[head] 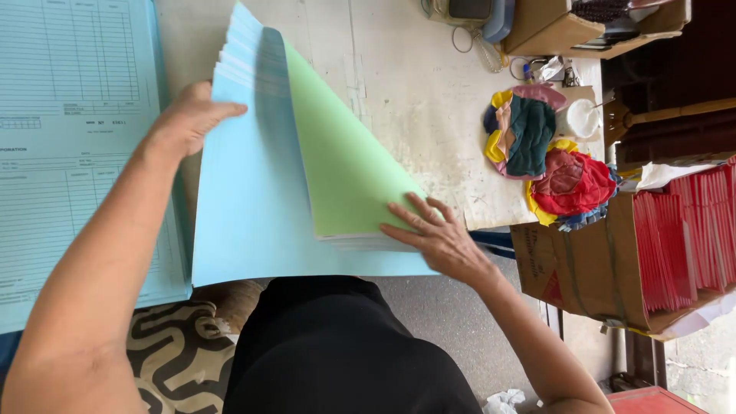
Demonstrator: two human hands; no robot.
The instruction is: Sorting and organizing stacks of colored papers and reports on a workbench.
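Fingers (418, 211) of the right hand (441, 238) lie spread and pressed flat on the lower corner of a pale green paper sheet (345, 165), while the left hand (192, 115) curls its fingers, held together, behind a fanned stack of light blue paper sheets (245, 192) tilted up at the near edge of the scuffed white table (406, 84). Done well, this step seems to need steady right-hand pressure so the sheets stay squared while the left hand lets them fall singly.
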